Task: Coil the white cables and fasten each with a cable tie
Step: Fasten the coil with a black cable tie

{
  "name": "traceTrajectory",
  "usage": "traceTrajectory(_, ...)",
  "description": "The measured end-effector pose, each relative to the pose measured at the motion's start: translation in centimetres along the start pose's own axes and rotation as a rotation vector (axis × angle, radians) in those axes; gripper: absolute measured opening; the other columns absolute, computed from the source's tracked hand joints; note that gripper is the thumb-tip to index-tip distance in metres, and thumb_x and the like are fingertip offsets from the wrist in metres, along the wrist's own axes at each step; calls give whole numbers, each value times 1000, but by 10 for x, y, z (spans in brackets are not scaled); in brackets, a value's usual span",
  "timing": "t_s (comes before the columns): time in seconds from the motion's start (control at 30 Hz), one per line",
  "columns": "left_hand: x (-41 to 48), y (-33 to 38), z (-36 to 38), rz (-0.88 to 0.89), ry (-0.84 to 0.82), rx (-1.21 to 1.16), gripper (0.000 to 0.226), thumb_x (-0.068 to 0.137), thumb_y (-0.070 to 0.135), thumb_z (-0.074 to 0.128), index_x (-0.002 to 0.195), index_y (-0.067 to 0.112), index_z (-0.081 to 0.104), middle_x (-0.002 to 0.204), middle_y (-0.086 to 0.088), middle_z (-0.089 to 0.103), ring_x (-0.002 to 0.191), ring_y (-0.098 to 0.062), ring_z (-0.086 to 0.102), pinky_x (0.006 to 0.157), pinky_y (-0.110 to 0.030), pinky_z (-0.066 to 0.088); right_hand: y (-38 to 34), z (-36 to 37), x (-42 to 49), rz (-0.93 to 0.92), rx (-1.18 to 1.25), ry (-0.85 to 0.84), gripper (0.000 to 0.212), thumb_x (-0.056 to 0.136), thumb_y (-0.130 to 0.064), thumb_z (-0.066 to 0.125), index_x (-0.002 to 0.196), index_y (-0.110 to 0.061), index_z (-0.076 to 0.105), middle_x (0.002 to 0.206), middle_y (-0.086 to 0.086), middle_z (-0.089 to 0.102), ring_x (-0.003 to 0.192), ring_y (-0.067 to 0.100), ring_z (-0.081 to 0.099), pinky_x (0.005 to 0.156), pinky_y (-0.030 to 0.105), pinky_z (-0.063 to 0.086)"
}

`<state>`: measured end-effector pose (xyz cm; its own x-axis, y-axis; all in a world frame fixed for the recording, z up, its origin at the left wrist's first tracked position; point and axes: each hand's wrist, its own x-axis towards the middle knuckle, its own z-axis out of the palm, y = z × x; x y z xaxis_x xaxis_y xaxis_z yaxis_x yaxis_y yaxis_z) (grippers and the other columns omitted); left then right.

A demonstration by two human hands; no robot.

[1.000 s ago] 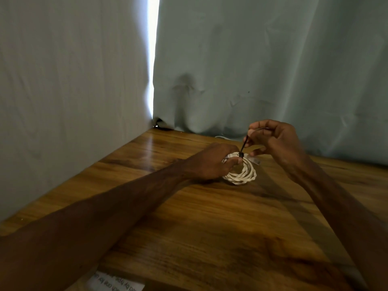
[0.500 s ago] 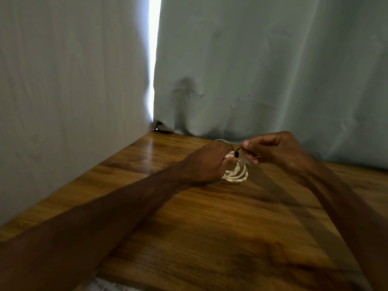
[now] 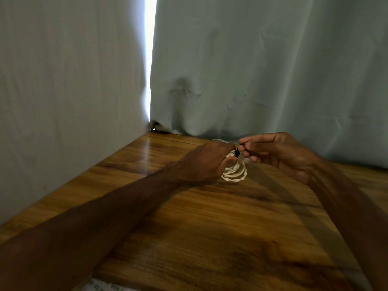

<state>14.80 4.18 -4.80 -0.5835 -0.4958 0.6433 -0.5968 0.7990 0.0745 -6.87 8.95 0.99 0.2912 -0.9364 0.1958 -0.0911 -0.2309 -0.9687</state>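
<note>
A small coil of white cable (image 3: 236, 172) lies on the wooden table (image 3: 210, 238) near the back curtain. My left hand (image 3: 204, 162) grips the coil's left side and covers part of it. A black cable tie (image 3: 237, 152) sits at the top of the coil. My right hand (image 3: 277, 153) pinches the tie's end between thumb and fingers, just right of the coil. A loop of another white cable (image 3: 218, 140) shows behind my left hand at the curtain's foot.
Pale curtains (image 3: 273, 70) hang close behind and to the left of the table, with a bright gap between them. A printed white paper (image 3: 102, 286) pokes out at the table's near edge.
My right hand has dropped from above the coil to just beside it, and the tie's upright black tail is no longer showing. The left hand has kept its hold on the coil.
</note>
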Motion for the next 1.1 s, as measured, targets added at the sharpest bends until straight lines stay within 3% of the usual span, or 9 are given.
traceTrajectory(0.13,-1,-1,-1,-22,-10,20,34,99,40,41,109,14,62,101,-5,68,88,-21,63,76,-48,53,-2,1,-3,43,49,-35,28,91,-16,66,110,1,75,107,18,76,88,17,74,72,21,61)
traceTrajectory(0.3,1,1,0,-16,-18,41,33,99,39,40,109,16,61,103,-5,69,92,-22,63,78,-48,52,1,3,-1,62,41,33,28,71,-6,78,99,-2,80,102,17,78,81,14,75,67,17,60)
traceTrajectory(0.47,-1,4,-1,-5,-12,27,33,101,41,40,105,16,61,99,-3,67,89,-20,61,78,-46,52,0,1,0,66,79,110,28,69,-5,79,96,0,79,99,17,78,76,13,75,62,16,59)
traceTrajectory(1.1,-2,18,-1,-5,-13,-38,21,106,28,50,111,12,63,102,-8,72,88,-22,65,78,-40,50,9,11,7,-293,-296,207,15,84,0,78,98,2,77,78,8,79,59,14,70,60,20,58)
